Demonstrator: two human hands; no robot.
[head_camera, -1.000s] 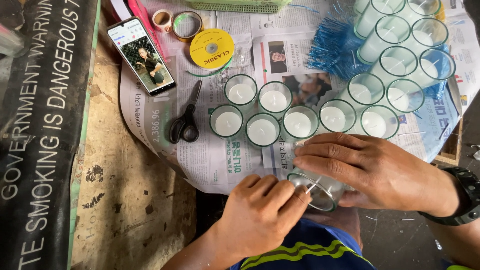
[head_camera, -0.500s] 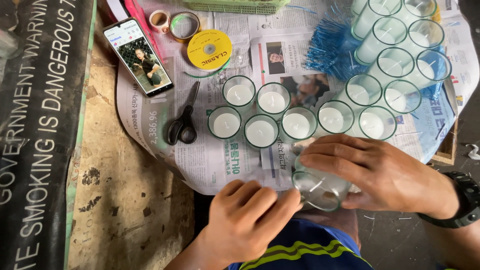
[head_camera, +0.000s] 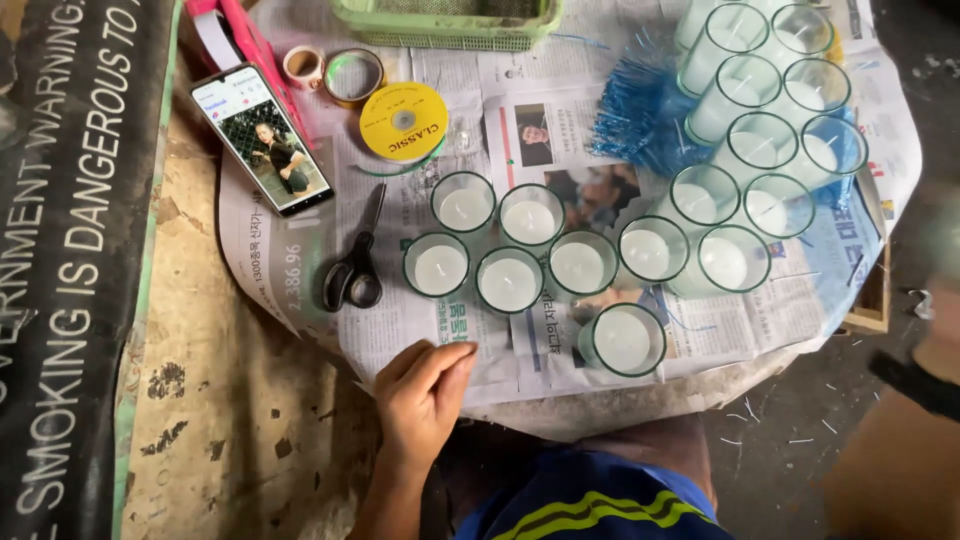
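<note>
Small clear glass cup filled w/ white wax (head_camera: 622, 340) stands alone at near edge of the newspaper-covered table (head_camera: 760, 325), just in front of the row of like wax-filled glasses (head_camera: 510, 280). Prob. heavy for its size, rigid, smooth, breakable; best gripped round the side wall. Left hand (head_camera: 420, 395) rests on the paper, fingers curled loosely, holding nothing. Right hand: only a blurred wrist at frame edge, grip can't tell. Black scissors (head_camera: 355, 270) lie to the left.

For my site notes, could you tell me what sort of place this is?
Probably an informal candle-making workspace: wax-filled glass cups on spread newspaper, a bundle of blue wicks, and scissors on a rough worn surface.
</note>
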